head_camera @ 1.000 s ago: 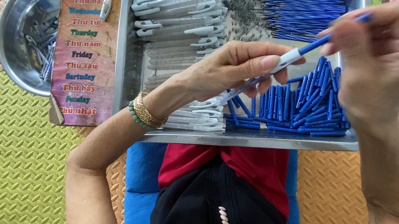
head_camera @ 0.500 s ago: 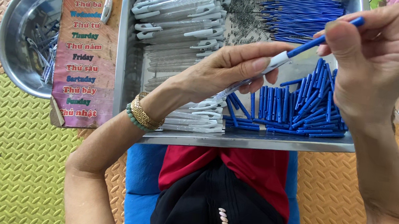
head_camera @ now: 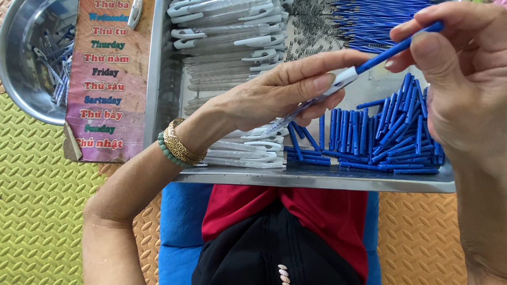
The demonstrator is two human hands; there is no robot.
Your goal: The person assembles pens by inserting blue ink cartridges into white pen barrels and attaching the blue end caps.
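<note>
Foam floor mats in orange and green are seen beneath a steel tray [head_camera: 164,116] laid across the lap. Above the tray, a pen [head_camera: 343,79] is pinched at its white barrel by the left hand [head_camera: 280,96], fingers closed, while its blue end is gripped by the right hand [head_camera: 471,74]. Assembly seems under way; pressing the blue piece home is likely called for.

Right hand [head_camera: 478,75] has shifted left and down a little, now over the loose blue pen parts [head_camera: 389,132]. Blue piece [head_camera: 401,47] seated further toward clear pen barrel [head_camera: 313,101] in left hand [head_camera: 280,96]; hands closer
</note>
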